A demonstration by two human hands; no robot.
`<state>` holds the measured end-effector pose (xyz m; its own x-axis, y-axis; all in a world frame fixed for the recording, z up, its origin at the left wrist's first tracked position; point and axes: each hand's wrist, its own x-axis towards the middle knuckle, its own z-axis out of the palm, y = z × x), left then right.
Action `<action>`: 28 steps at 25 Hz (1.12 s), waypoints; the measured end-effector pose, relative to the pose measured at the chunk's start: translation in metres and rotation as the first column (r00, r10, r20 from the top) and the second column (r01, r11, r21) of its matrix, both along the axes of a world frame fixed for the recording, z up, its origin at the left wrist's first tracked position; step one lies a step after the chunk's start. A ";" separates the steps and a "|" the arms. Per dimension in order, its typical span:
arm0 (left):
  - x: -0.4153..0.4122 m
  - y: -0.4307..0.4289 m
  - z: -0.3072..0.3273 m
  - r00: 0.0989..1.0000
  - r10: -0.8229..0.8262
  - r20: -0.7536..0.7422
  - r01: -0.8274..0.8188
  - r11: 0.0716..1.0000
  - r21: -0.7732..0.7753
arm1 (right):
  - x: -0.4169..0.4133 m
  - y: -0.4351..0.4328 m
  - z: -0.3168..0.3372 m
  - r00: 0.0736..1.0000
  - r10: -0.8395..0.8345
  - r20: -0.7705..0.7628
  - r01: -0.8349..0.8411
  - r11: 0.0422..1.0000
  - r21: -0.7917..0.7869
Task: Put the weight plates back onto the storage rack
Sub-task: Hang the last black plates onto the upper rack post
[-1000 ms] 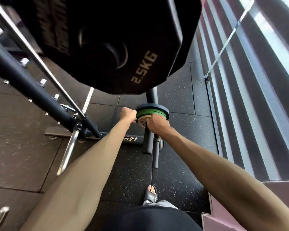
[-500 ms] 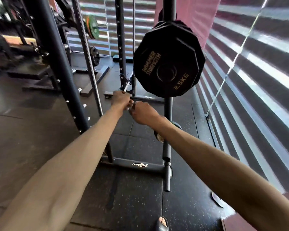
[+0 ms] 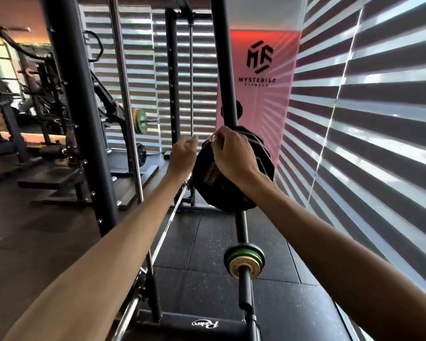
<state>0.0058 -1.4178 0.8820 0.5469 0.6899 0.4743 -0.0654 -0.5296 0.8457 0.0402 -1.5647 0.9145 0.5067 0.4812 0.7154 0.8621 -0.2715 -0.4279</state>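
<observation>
A stack of black weight plates (image 3: 214, 190) hangs on an upper peg of the storage rack's dark upright (image 3: 225, 70). My right hand (image 3: 231, 153) lies over the front plate, fingers curled on its top edge. Just left of the stack my left hand (image 3: 182, 156) hovers, blurred, with loose fingers and nothing in it. Lower on the same upright, a peg carries green plates (image 3: 252, 253) with a small tan plate (image 3: 244, 267) in front.
A chrome barbell (image 3: 167, 225) slants down on the left beside another black upright (image 3: 84, 119). The rack's base bar (image 3: 202, 326) crosses the rubber floor below me. Striped window blinds (image 3: 367, 143) close off the right side. More gym machines (image 3: 35, 94) stand far left.
My view has lifted from the low peg. Both hands rose from the green plates to the upper black plates, and my right hand has come to rest on the front one.
</observation>
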 end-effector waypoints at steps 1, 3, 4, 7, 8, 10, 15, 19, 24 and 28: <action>0.009 -0.004 -0.007 0.999 -0.043 -0.020 0.044 0.998 0.051 | 0.016 -0.008 -0.002 0.997 -0.066 0.045 0.064 0.997 0.048; 0.028 -0.008 -0.031 0.996 -0.077 -0.043 0.083 0.986 0.146 | 0.051 -0.022 -0.016 0.977 -0.199 0.070 0.193 0.977 0.090; 0.037 -0.007 -0.046 0.998 -0.055 -0.030 0.060 0.981 0.186 | 0.067 -0.027 -0.028 0.969 -0.244 0.040 0.240 0.967 0.085; 0.051 -0.016 -0.077 0.995 0.077 0.057 -0.090 0.950 0.300 | 0.094 -0.036 -0.071 0.968 -0.192 -0.162 0.206 0.976 0.076; 0.053 -0.019 -0.081 0.991 0.104 0.086 -0.125 0.945 0.303 | 0.096 -0.036 -0.083 0.965 -0.142 -0.222 0.167 0.981 0.099; 0.055 -0.022 -0.081 0.981 0.140 0.134 -0.175 0.937 0.302 | 0.097 -0.034 -0.096 0.963 -0.120 -0.239 0.159 0.976 0.149; 0.063 -0.015 -0.087 0.971 0.142 0.191 -0.194 0.938 0.289 | 0.110 -0.025 -0.089 0.969 -0.231 -0.086 0.243 0.956 0.167; 0.066 -0.016 -0.090 0.968 0.168 0.188 -0.211 0.948 0.240 | 0.121 -0.023 -0.088 0.987 -0.157 -0.029 0.159 0.968 0.193; 0.062 -0.009 -0.082 0.969 0.013 0.247 -0.056 0.984 0.167 | 0.130 -0.019 -0.089 0.993 -0.116 0.009 0.112 0.973 0.202; 0.064 -0.008 -0.085 0.949 0.015 0.316 -0.034 0.998 0.055 | 0.135 -0.018 -0.076 0.990 -0.096 0.099 0.084 0.989 0.119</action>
<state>0.0698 -1.4258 0.7972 0.3460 0.6671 0.6598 -0.3096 -0.5826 0.7514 0.1752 -1.5826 0.8383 0.4639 0.3493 0.8141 0.8779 -0.3046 -0.3695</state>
